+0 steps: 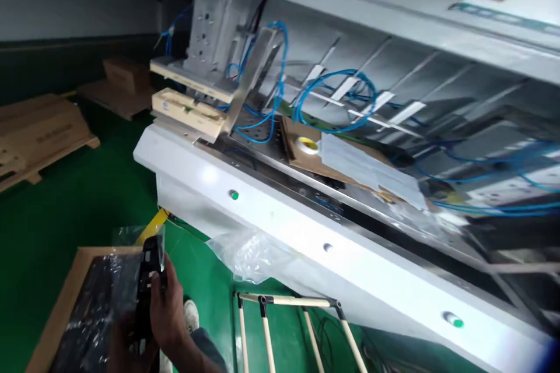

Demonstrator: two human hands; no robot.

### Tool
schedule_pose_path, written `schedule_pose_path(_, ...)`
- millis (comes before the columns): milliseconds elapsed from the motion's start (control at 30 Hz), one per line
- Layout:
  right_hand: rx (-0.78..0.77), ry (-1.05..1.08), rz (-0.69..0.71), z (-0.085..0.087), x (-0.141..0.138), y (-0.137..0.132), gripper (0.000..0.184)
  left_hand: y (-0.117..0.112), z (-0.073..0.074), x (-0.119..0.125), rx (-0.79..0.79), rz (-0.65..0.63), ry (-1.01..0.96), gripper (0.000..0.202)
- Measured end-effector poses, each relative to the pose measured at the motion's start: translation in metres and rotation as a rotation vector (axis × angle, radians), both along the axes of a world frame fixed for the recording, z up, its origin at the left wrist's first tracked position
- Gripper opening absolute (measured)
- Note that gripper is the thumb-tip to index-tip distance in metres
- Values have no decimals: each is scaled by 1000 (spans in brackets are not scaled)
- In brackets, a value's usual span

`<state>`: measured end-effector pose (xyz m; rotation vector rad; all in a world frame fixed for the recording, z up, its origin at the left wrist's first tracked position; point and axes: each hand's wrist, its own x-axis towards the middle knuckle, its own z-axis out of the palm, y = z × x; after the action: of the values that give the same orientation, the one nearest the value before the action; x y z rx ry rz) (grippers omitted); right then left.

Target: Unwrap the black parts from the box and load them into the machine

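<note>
My right hand [168, 306] grips a black plastic part [147, 280] wrapped in a clear plastic bag, low at the left of the head view. My left hand [120, 341] is below it, partly hidden behind the same part and the bag, holding its lower end. Both hands hover over a cardboard box [65, 303] filled with more black parts in clear wrap. The white machine [271, 215] with green buttons stands just right of my hands.
Blue hoses [336, 99], a tape roll [307, 144] and a cardboard sheet lie on the machine's bed. Loose clear plastic [249, 253] hangs off its front. A wooden-bar rack [289, 326] stands below. Cardboard boxes [39, 134] lie on the green floor at the left.
</note>
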<state>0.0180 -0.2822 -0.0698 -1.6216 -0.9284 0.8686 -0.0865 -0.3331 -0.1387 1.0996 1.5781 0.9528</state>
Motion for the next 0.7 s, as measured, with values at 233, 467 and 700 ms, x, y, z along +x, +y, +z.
schedule_pose_path(233,194,284,-263,92,110,14,63,52,84,87,67,-313,-16,71)
schedule_pose_path(467,429,703,-663,137,250,5,74,102,148,196,69,-395,-116,81)
schedule_pose_path(700,521,981,-1096,134,335,-41,48,144,191,278,106,-513,-194,80)
